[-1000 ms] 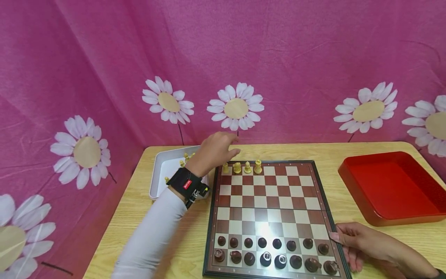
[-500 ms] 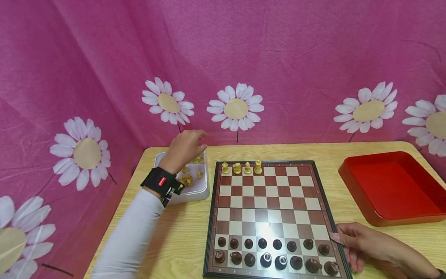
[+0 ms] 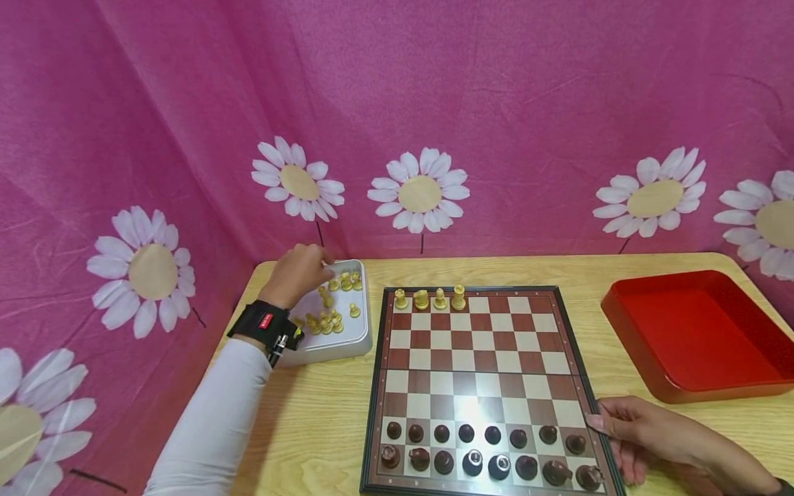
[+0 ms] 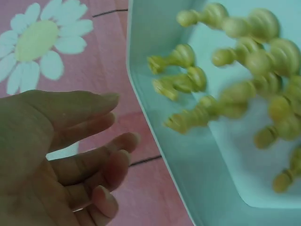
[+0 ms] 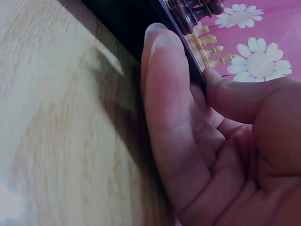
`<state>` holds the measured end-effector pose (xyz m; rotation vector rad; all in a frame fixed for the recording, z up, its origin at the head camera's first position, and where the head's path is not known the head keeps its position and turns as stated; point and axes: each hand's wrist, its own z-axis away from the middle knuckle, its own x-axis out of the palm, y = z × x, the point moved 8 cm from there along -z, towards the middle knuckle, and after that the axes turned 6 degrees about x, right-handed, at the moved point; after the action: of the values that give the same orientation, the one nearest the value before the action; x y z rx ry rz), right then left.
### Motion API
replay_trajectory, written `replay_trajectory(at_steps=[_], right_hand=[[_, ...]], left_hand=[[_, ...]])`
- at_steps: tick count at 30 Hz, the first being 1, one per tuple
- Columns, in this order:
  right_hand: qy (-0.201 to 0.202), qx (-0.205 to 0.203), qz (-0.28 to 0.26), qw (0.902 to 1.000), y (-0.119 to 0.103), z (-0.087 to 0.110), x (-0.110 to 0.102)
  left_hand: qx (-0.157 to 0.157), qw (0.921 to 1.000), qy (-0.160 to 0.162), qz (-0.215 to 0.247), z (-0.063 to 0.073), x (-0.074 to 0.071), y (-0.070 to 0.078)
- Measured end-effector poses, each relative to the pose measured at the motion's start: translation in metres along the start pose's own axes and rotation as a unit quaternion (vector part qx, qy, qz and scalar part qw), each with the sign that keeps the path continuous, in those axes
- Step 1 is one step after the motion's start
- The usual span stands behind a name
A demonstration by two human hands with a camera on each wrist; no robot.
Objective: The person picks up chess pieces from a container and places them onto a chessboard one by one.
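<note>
My left hand (image 3: 296,275) hovers over the left side of a white tray (image 3: 367,324). In the left wrist view its fingers (image 4: 84,113) are spread and bent a little, with nothing between them, apart from the cream chess pieces (image 4: 176,56) lying in the tray. My right hand (image 3: 651,430) grips the right edge of a folding chessboard (image 3: 471,341), thumb (image 5: 225,94) on the rim and fingers against its side. Dark chess pieces (image 3: 443,461) stand in two rows at the near end. Several cream pieces (image 3: 440,298) stand along the far left row.
A red tray (image 3: 707,331) sits on the wooden table (image 3: 310,413) right of the board. Behind and to the left hangs a pink cloth (image 3: 509,124) printed with white daisies, close to the table's edges.
My left hand has moved left from above the board's far corner to the white tray, uncovering the cream pieces there. The right hand stays at the board's edge.
</note>
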<state>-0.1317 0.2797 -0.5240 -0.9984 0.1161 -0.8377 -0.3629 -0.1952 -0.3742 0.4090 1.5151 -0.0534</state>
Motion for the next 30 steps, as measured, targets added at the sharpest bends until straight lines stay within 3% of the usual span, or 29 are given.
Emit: replay_trajectory(at_steps=[5, 10, 30], right_hand=[[0.005, 0.006, 0.001, 1.0, 0.0, 0.0, -0.002], [0.015, 0.012, 0.001, 0.9998, 0.001, 0.001, -0.003], [0.016, 0.004, -0.003, 0.9999, 0.001, 0.001, -0.002]], left_hand=[[-0.026, 0.9986, -0.046, 0.0, 0.006, 0.01, -0.01], [-0.037, 0.9967, -0.07, 0.021, 0.007, 0.018, -0.013], [-0.026, 0.998, -0.055, -0.019, 0.005, 0.024, -0.013]])
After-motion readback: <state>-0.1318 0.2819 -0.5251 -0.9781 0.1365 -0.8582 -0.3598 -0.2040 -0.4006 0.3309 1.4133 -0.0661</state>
